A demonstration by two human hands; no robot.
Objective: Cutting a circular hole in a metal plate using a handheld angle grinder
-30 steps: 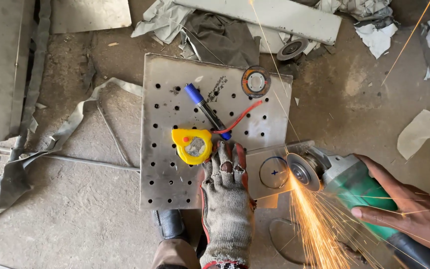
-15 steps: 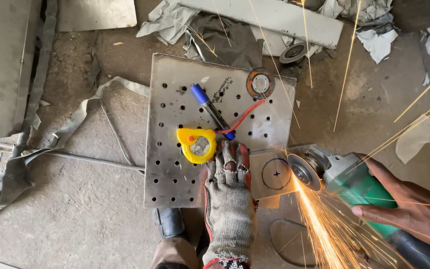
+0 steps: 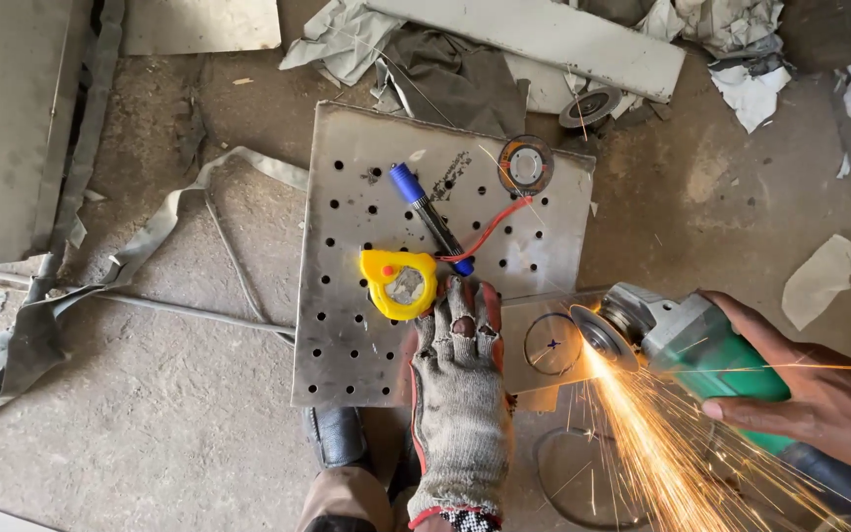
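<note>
Floor: dusty concrete floor (image 3: pixel 150 433), littered with metal strips, rags, paper scraps.
Plate: perforated steel plate (image 3: pixel 347 296) flat on floor; yellow tape measure (image 3: pixel 401 284), blue marker (image 3: pixel 430 217), spare cutting disc (image 3: pixel 525 165) lying on it.
Workpiece: small metal piece (image 3: pixel 544 345) with scribed circle, at plate's lower right edge.
Left hand (image 3: pixel 460 394): gloved, fingers spread flat, pressing beside small metal piece.
Right hand (image 3: pixel 819 394): bare, clamped around green angle grinder (image 3: pixel 687 345); disc touching workpiece, sparks spraying down.

Sparks fly lower right as the right hand (image 3: pixel 829 399) drives the green angle grinder (image 3: pixel 687 345) into the small metal plate (image 3: pixel 544 345), gloved left hand (image 3: pixel 460 394) pinning it.
</note>
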